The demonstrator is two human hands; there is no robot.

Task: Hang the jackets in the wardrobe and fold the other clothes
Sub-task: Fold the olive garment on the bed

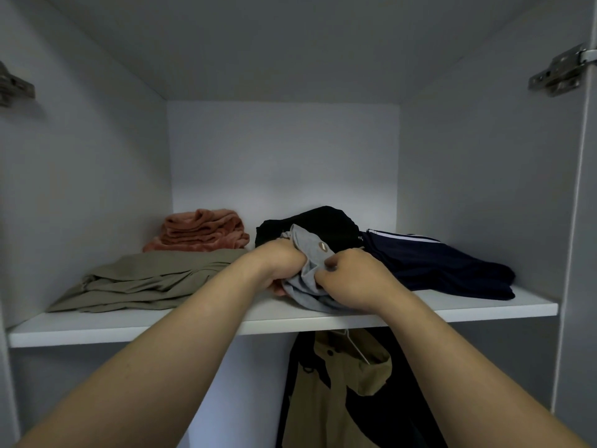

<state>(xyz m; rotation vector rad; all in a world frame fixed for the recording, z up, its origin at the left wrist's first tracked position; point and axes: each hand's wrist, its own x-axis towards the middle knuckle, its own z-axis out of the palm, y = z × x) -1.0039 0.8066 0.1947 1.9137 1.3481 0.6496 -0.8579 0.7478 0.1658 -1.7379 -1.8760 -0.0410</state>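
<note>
Both hands reach onto the white wardrobe shelf (pixel 129 328). A light grey garment (pixel 307 250) with a small brown label sits bunched at the shelf's middle front. My left hand (pixel 281 263) grips its left side with curled fingers. My right hand (pixel 352 279) pinches and holds its right side. Behind the grey garment lies a black garment (pixel 326 221). Below the shelf hangs a tan and black jacket (pixel 339 389) on a hanger.
On the shelf lie a folded olive garment (pixel 145 282) at the left, a folded pink fleece (pixel 200 231) behind it, and a navy garment with white stripes (pixel 436 263) at the right. Door hinges (pixel 562 72) sit on the wardrobe's side walls.
</note>
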